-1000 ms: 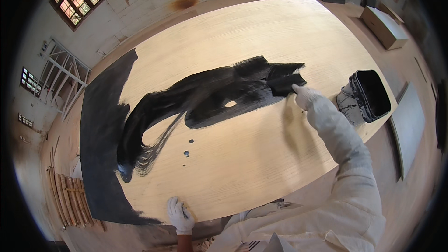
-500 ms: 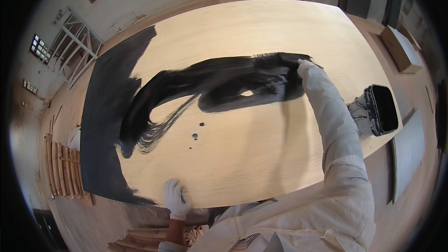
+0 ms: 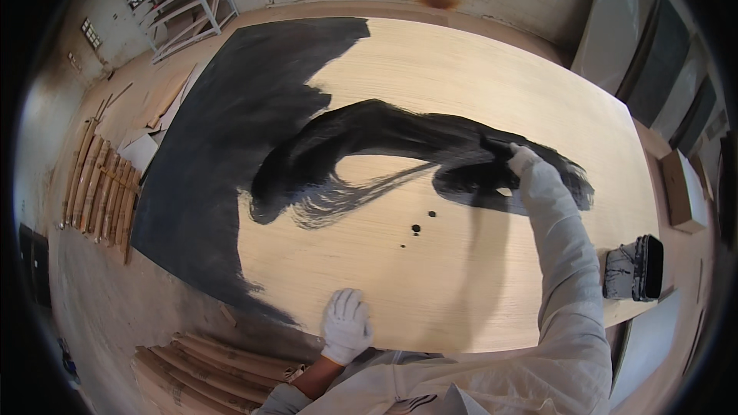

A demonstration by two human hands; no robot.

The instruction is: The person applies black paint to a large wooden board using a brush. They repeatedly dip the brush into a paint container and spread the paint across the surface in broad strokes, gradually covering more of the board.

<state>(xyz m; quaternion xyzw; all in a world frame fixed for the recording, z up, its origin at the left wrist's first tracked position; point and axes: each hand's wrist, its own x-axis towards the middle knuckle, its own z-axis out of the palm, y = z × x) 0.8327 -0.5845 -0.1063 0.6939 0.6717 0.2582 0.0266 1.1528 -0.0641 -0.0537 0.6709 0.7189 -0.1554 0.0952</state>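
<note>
Board (image 3: 453, 292), wide and pale, partly covered with black paint (image 3: 369, 127).
On it a spattered bucket (image 3: 621, 273) stands to the right of the right hand (image 3: 525, 159), probably for easy dipping. Board lies beneath both: the left hand (image 3: 346, 324) rests empty, fingers extended, perhaps bracing; the right, arm stretched forward, seems closed around a dark applicator (image 3: 496, 147), its outline lost against the paint.

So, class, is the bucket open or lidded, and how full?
Open: the bucket shows a dark mouth, with no lid visible. How full: cannot tell; its inside looks simply black.
</note>
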